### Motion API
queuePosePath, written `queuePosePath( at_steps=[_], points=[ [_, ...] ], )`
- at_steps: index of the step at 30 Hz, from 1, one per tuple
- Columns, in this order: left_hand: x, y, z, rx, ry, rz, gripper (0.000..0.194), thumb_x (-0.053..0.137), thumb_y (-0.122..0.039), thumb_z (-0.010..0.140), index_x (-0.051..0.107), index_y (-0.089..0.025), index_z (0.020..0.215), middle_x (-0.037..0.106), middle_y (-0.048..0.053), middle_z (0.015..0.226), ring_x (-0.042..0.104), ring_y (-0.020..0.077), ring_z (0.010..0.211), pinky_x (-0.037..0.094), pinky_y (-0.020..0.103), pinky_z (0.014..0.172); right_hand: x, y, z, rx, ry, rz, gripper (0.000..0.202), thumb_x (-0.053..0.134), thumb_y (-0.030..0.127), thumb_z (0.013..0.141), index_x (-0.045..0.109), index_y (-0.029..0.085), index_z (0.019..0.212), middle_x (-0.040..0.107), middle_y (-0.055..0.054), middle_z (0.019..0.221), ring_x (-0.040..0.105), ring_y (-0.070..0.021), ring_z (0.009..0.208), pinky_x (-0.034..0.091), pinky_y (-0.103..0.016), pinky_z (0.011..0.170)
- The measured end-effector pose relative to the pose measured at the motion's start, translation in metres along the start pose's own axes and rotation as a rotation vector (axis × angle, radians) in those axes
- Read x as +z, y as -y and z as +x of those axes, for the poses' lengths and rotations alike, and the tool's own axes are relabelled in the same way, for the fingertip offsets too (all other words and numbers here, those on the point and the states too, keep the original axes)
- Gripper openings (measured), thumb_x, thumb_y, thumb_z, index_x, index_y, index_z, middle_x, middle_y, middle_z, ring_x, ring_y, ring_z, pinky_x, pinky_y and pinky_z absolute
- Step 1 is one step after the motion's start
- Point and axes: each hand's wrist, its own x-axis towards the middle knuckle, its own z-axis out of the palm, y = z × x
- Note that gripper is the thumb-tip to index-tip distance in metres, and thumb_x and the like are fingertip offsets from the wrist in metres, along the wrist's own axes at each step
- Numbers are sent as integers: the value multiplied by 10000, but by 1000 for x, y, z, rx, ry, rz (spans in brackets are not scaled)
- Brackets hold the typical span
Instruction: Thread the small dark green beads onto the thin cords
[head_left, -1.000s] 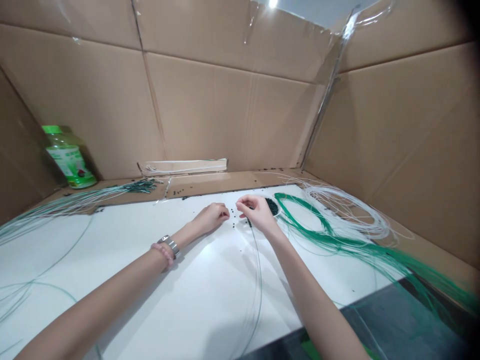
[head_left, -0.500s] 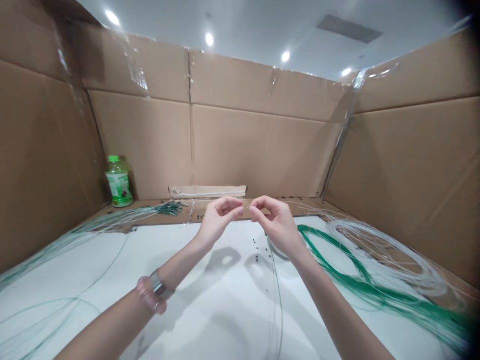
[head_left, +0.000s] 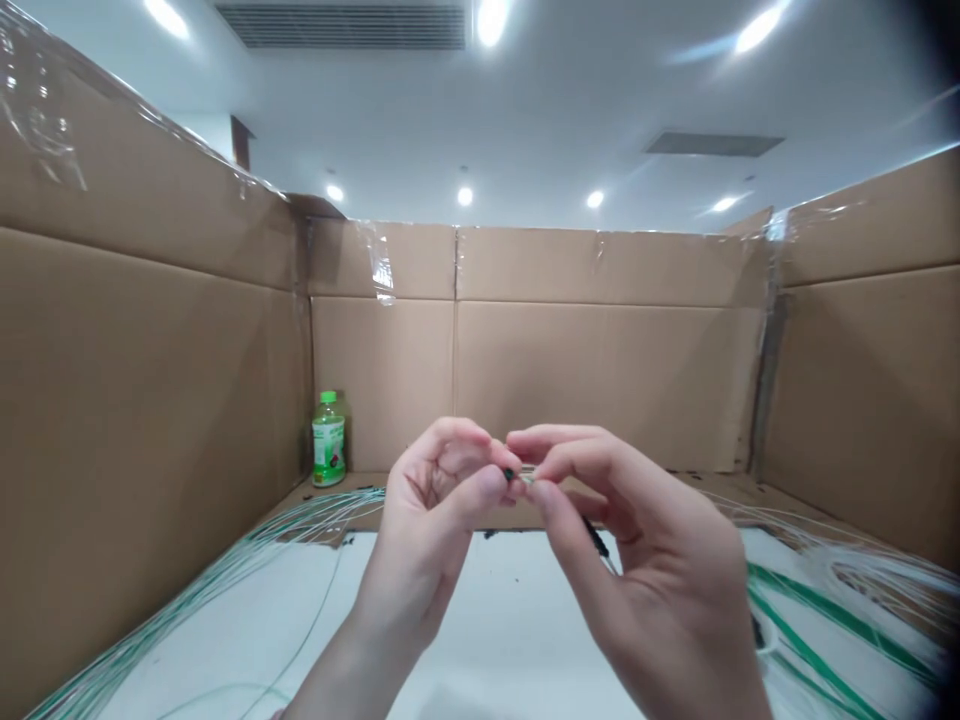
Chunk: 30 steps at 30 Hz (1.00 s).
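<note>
Close before me, fingertips of both hands nearly meet. My left hand (head_left: 427, 510) is closed in a pinch on a small dark piece (head_left: 509, 474), too small to name. Thumb and index finger of my right hand (head_left: 660, 560) pinch a thin pale strand (head_left: 528, 474) right beside that piece. Whether the strand runs into it, I cannot tell. Below my right fingers a dark, ridged, cord-like length (head_left: 598, 540) comes out, partly hidden by the hand.
Cardboard walls (head_left: 600, 380) enclose the white work surface (head_left: 517, 620). A green-capped bottle (head_left: 328, 445) stands in the back left corner. Pale green strands (head_left: 247, 560) lie left; green strands (head_left: 840, 620) and a white coil (head_left: 870, 570) lie right. A white round container (head_left: 766, 635) is partly hidden.
My view has tilted up and turned left. Both hands have come nearer to me, and their fingertips, slightly apart before, now almost touch around the small piece.
</note>
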Motion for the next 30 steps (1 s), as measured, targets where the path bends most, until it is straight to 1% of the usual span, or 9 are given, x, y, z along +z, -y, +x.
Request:
queuePosePath(
  at_steps=[3,5,10,16,21,24,26,30],
  points=[
    [0,-1,1,-10,34,-17,117,688,-100,759,657,-197,817,707,-57,724,651,42,640,559,125,651,6,-3,-1,-23,-15,47,127,552,46,788,578,169,779,657,-33,931,649,-113,851,573,-159,648],
    [0,-1,0,-19,52,-9,116,686,-104,763,651,-198,820,711,-60,732,658,47,649,567,143,672,7,-3,-2,-38,-28,35,134,553,37,783,584,167,785,660,-39,938,653,-116,836,574,-163,637],
    [-2,-2,-1,-23,113,13,112,702,-134,757,646,-200,829,709,-63,720,658,49,648,570,151,673,6,-2,-6,-91,-73,-11,147,564,31,767,586,176,767,673,-26,920,655,-98,809,557,-128,631],
    [-7,0,-1,-5,159,14,129,708,-147,756,644,-211,847,712,-74,737,664,47,655,564,144,669,2,0,-7,-78,-25,-43,169,572,24,766,574,192,785,671,-2,948,656,-80,808,556,-106,615],
    [-10,-1,-1,7,196,54,170,672,-74,774,648,-216,867,726,-70,776,674,41,693,563,125,683,1,0,-9,-72,-32,-67,152,573,41,770,584,192,783,670,-17,955,663,-97,813,561,-115,596],
    [-8,-3,-2,29,192,85,197,666,-48,770,648,-217,872,726,-69,774,675,37,690,561,111,683,0,-1,-10,-75,-22,-105,138,575,59,773,579,196,784,672,-17,952,665,-103,815,566,-123,596],
    [-6,-6,-3,68,173,145,209,662,-34,766,649,-220,860,724,-69,765,678,42,681,565,115,671,-1,-2,-11,-83,7,-143,135,574,66,775,570,200,791,673,-11,947,665,-99,816,570,-124,615],
    [-1,-12,-8,180,76,386,246,671,-6,740,649,-227,847,719,-57,747,674,58,670,561,115,640,-4,-3,-12,-130,43,-257,143,565,64,773,561,204,800,675,8,918,666,-83,798,569,-113,652]
  ],
)
